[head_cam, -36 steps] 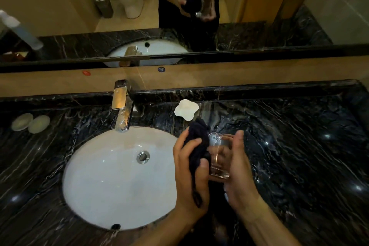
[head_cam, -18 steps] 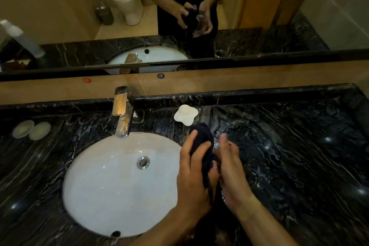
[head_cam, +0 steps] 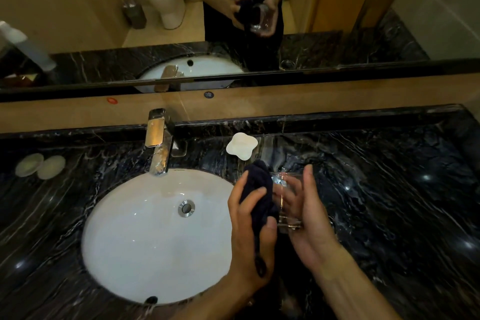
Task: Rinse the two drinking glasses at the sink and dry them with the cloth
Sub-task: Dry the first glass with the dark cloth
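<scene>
Black marble counter (head_cam: 389, 202), white sink (head_cam: 145, 236) at its left. We held the glass (head_cam: 288, 200) in our curled right hand (head_cam: 309, 223) just off the sink's right rim; our left hand (head_cam: 250, 231) pinched the dark cloth (head_cam: 257, 189) against it.

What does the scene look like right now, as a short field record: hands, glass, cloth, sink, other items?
left hand: grips the dark cloth against the glass
right hand: holds the glass by its side
glass: clear, held above the counter, right of the sink
tap: no water visible
second glass: not clearly seen
soap dish: behind the hands
</scene>
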Available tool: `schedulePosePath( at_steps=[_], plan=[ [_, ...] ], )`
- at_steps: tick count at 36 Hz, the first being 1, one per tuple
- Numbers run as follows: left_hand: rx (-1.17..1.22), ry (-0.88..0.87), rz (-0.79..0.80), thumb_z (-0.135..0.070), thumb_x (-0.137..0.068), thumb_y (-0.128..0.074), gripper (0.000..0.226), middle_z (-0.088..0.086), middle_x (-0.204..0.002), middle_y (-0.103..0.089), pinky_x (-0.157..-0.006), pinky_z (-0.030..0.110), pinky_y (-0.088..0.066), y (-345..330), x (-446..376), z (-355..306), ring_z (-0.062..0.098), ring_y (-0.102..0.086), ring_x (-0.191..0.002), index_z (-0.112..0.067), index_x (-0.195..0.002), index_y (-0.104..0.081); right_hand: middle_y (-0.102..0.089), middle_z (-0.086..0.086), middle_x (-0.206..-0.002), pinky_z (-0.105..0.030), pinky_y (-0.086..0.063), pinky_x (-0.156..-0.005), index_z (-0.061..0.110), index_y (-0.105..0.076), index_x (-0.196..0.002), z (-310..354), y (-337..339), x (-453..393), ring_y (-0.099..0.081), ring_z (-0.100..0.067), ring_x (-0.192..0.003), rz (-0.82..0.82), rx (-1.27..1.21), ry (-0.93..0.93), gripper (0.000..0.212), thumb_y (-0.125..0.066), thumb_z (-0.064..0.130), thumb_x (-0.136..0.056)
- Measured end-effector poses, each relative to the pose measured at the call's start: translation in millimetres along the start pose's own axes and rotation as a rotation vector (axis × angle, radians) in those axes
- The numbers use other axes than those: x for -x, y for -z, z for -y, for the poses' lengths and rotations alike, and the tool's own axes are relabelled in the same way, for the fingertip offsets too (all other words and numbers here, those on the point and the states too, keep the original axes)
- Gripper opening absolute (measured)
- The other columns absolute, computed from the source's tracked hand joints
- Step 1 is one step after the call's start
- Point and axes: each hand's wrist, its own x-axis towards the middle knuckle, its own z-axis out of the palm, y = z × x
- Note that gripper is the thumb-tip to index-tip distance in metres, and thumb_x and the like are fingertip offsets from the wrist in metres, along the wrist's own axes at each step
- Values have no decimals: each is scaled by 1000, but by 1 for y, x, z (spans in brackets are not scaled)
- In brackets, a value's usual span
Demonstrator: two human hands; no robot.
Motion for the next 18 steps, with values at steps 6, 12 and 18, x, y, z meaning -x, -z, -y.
schedulePosePath(
  at_steps=[6, 12, 18],
  plan=[
    [-45, 69, 20, -27, -99, -45, 38, 6, -156, -30, -111, 25, -34, 2, -3, 1, 25, -35, -144, -18, -136, -47, -77, -9, -102, -55, -54, -96, 17, -72, -109, -1, -7, 3, -73, -29, -100, -104, 239, 70, 67, -32, 68, -93],
    [-126, -43, 109, -24, -100, -49, 38, 9, -157, -27, -110, 26, -39, 5, -7, -1, 23, -36, -143, -12, -136, -47, -74, 1, -111, -37, -59, -87, 26, -57, -121, -10, -11, 11, -72, -14, -101, -62, 269, 139, 67, -47, 75, -77],
    [-92, -20, 45, -27, -102, -45, 40, 10, -158, -27, -110, 26, -38, -1, -5, -7, 28, -34, -144, -12, -139, -45, -70, -15, -114, -32, -59, -75, 9, -49, -121, -6, -13, 8, -71, -28, -101, -49, 165, 210, 75, -72, 54, -66]
  ],
)
